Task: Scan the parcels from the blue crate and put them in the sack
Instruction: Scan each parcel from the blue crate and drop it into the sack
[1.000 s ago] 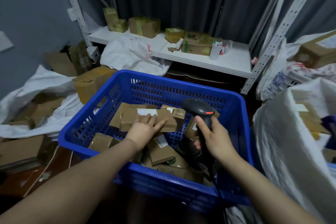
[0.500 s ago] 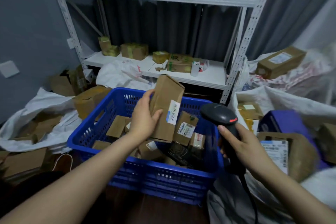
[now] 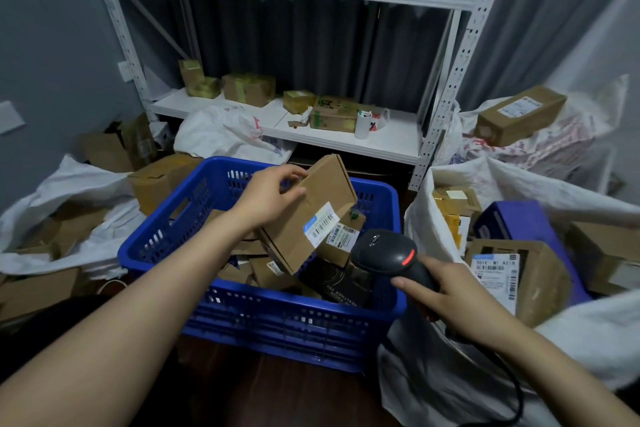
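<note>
My left hand point(image 3: 268, 199) grips a flat brown cardboard parcel point(image 3: 308, 215) above the blue crate point(image 3: 277, 322), tilted so its white barcode label faces down and right. My right hand point(image 3: 446, 291) holds a black barcode scanner point(image 3: 388, 253) by its handle, its head just below and right of that label, a red light showing on top. Several more cardboard parcels lie inside the crate. The open white sack point(image 3: 588, 333) stands to the right of the crate and holds several boxes, one dark blue, one with a white label.
A white metal shelf rack point(image 3: 346, 142) behind the crate carries small boxes and a cup. More white sacks and cardboard boxes lie on the floor at the left point(image 3: 62, 239) and back right point(image 3: 519, 114). The scanner's black cable point(image 3: 512, 388) trails down across the sack's front.
My left hand lifted the parcel out of the crate and tilted its label toward the scanner. My right hand moved the scanner right and closer to the label. The camera view rose.
</note>
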